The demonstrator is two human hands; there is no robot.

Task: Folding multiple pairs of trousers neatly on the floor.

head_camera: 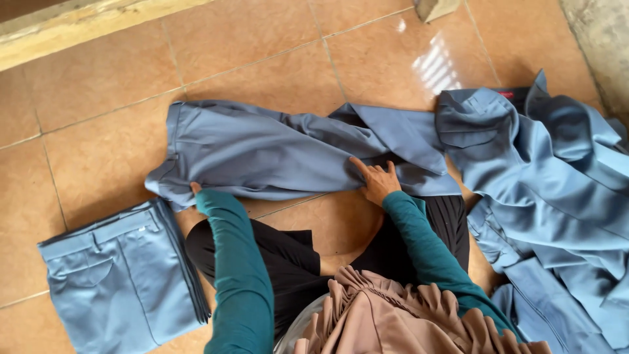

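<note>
Blue-grey trousers [262, 147] are lying spread sideways across the tiled floor [98, 131], waistband toward the left, legs running right. The person is sitting on the floor over them, both arms in teal sleeves reaching forward.

Left hand [194, 189] is sitting at the lower edge of the waistband end, mostly hidden by the sleeve and the cloth; only a bit of a finger is showing, so I cannot tell whether it is pinching the cloth or just touching it. Right hand [375, 178] is lying flat and open on the trouser leg near the middle, fingers spread and pointing away, pressing on the cloth, not clamped on it. Hands are well apart, one at each end of the lower edge.

Folded trousers [121, 275] of the same colour are resting on the floor just left of the person's knee, apart from the spread pair. Heap of unfolded blue-grey clothes [557, 190] is lying on the right, its near edge just beside the leg ends of the spread pair.
</note>
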